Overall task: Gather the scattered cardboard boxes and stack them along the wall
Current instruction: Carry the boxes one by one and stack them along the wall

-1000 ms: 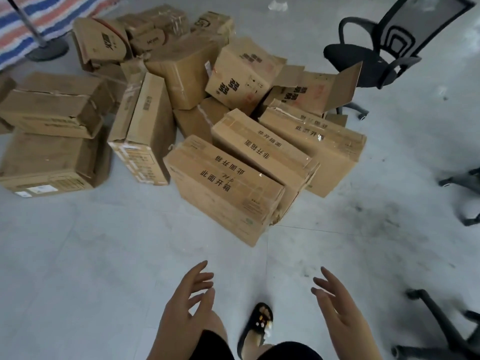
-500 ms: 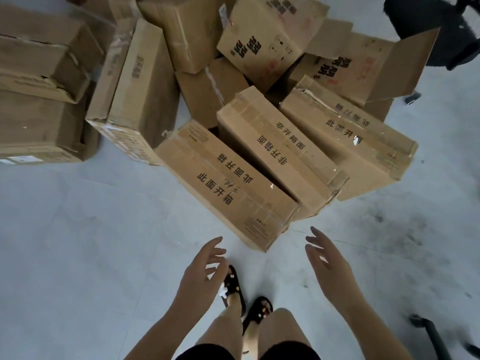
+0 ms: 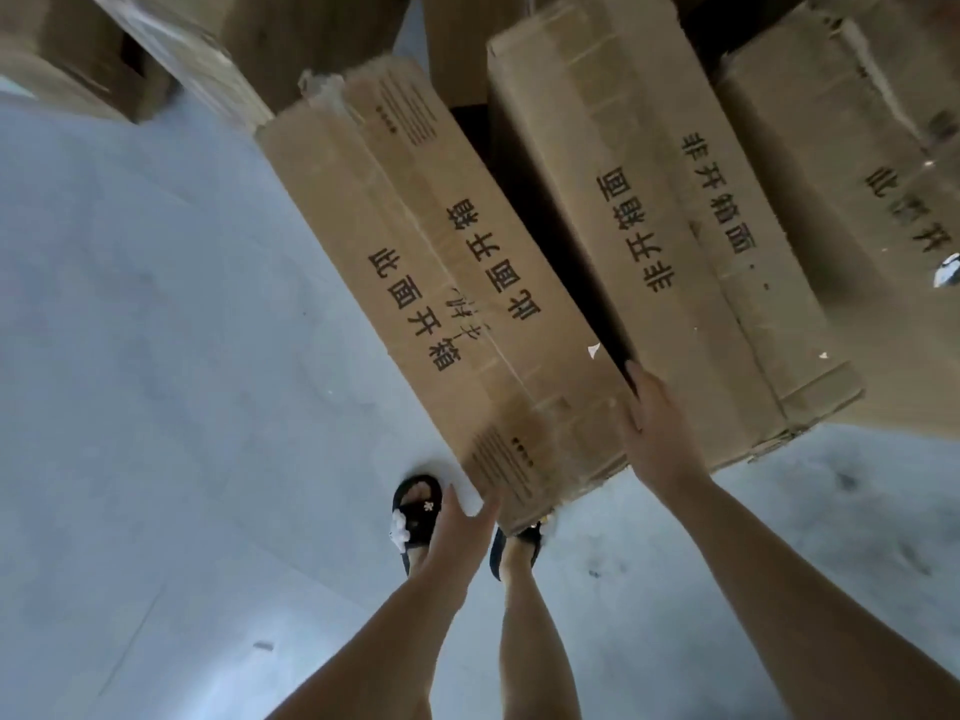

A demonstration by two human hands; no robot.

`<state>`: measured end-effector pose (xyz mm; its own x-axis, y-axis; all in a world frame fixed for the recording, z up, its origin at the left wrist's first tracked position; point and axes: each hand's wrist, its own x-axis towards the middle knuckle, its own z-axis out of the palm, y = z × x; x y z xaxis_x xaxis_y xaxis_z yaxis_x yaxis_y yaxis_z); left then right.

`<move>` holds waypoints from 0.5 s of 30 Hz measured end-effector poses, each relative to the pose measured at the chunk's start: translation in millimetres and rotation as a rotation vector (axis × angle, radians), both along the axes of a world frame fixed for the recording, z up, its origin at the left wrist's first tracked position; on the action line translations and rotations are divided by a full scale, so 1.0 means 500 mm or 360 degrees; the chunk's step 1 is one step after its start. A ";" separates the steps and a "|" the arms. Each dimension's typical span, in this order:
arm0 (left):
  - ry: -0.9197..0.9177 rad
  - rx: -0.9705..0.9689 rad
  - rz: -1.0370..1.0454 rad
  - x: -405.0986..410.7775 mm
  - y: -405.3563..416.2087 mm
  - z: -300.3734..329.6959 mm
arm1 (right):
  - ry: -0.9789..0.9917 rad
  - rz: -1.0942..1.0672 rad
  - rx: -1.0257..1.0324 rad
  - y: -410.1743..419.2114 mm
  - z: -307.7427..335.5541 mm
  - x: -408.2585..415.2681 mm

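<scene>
The nearest long cardboard box (image 3: 441,283), printed with black characters, lies slanted on the grey floor right in front of me. My left hand (image 3: 460,532) touches its near left corner with straight fingers. My right hand (image 3: 652,428) lies flat against its right side, in the dark gap next to a second long box (image 3: 649,226). A third box (image 3: 857,148) lies at the right edge. Neither hand curls round anything that I can see.
More boxes crowd the top left (image 3: 62,54) and top middle (image 3: 249,44). My feet in black sandals (image 3: 415,511) stand at the nearest box's end, one partly under its corner. Bare grey floor (image 3: 156,356) spreads to the left.
I have stepped and bent closer to the pile. Both hands moved forward from the air in front of me onto the nearest long box's near end.
</scene>
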<state>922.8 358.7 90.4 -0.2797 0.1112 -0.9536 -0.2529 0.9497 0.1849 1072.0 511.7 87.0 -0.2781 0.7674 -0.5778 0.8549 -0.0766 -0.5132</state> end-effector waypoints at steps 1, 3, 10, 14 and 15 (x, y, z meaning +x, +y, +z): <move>-0.0032 -0.0013 0.0078 0.016 0.000 -0.023 | -0.0017 0.0038 0.0004 0.006 -0.025 0.003; -0.0073 0.0065 0.0210 0.042 0.002 -0.056 | -0.0082 0.0092 -0.0027 0.012 -0.066 0.014; -0.0184 0.0167 0.0811 0.063 -0.002 -0.076 | 0.0138 -0.0155 -0.0556 0.037 -0.089 0.047; -0.0127 0.0330 0.1056 0.031 -0.010 -0.024 | 0.0464 -0.0282 -0.0641 0.033 -0.020 0.010; -0.0087 0.0398 0.1091 0.018 -0.009 -0.003 | 0.0547 -0.0320 -0.0665 0.031 -0.003 -0.004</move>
<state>931.8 354.1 89.0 -0.3175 0.1444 -0.9372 -0.7904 0.5058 0.3457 1070.0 527.0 85.7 -0.3758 0.5505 -0.7455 0.5918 -0.4765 -0.6502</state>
